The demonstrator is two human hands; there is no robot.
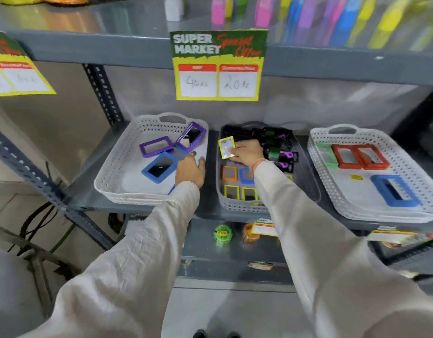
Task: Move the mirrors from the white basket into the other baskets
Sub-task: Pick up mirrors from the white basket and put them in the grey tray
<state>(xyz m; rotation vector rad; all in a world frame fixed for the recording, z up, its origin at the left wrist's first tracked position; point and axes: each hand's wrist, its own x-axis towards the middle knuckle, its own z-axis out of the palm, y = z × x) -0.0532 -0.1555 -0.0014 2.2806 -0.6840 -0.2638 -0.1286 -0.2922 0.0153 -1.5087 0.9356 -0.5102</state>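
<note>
A person in pale long sleeves reaches with both hands onto a grey metal shelf [142, 206] holding three perforated plastic baskets side by side. The right hand [247, 152] is over the dark grey middle basket [310, 181], its fingers [231, 150] pinched on a small yellow-framed rectangular mirror [226, 148] held tilted above the basket floor. Below it in the same basket lie an orange-framed mirror [229, 173], a blue-framed one partly hidden by the sleeve, and two yellow-framed mirrors [239, 192] near the front wall; dark packaged items with purple and green parts crowd the back right. The left hand [190, 170] rests at the right edge of the white left basket [113, 176], fingers loosely spread and holding nothing, just beside a blue-framed mirror [159, 167]. Two purple-framed mirrors [171, 142] lie behind it. The white right basket [405, 208] holds green, red and blue frames. A yellow "Super Market" price card [217, 67] hangs from the shelf above.
</note>
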